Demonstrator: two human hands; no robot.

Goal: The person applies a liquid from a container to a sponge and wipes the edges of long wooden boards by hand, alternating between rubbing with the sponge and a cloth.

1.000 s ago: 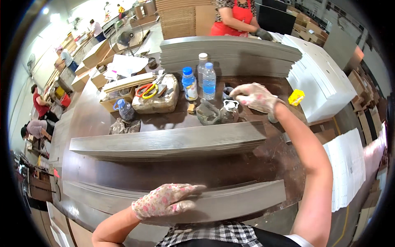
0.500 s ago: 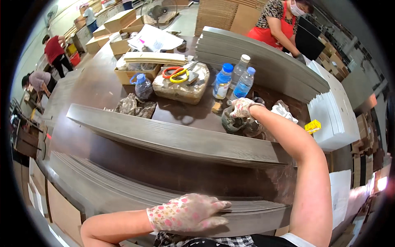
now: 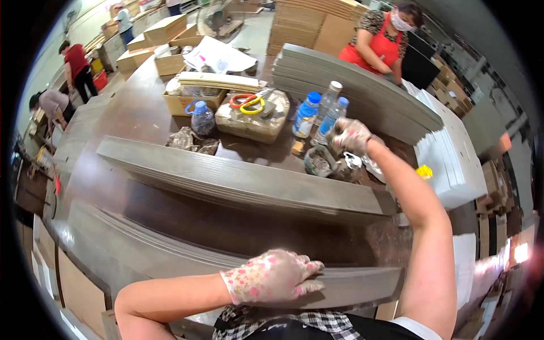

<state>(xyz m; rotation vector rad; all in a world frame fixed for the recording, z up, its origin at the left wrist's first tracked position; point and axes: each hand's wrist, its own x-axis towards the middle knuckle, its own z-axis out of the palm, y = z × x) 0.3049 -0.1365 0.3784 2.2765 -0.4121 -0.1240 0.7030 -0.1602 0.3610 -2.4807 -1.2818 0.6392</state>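
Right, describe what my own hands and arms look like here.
Your left hand and right hand each wear a pale, wrist-length glove with pink blotches; the fingers look greyish. Both forearms are bare. A white sleeve shows at the lower right.

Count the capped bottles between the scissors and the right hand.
3: a blue-capped bottle at left, a white-capped bottle farther back, and a second blue-capped bottle nearest the right hand. Anything behind that hand may be hidden.
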